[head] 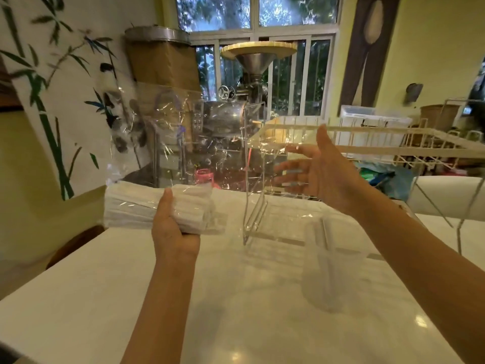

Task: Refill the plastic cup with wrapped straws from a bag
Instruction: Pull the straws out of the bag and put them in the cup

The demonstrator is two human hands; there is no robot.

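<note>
A clear plastic bag (162,122) holds a thick bundle of white wrapped straws (131,206), lying sideways above the table's far left. My left hand (173,229) grips the bundle through the bag from below. The bag's loose clear film billows up and to the right. My right hand (317,169) is held out flat with straight fingers at the film's right end; whether it touches the film I cannot tell. The clear plastic cup (333,261) stands on the white table (236,311) under my right forearm, with a wrapped straw or two faintly visible inside.
A clear acrylic stand (253,219) rises from the table between my hands. A white wire rack (393,143) juts in from the right at hand height. A metal machine with a funnel (252,74) stands beyond the table's far edge.
</note>
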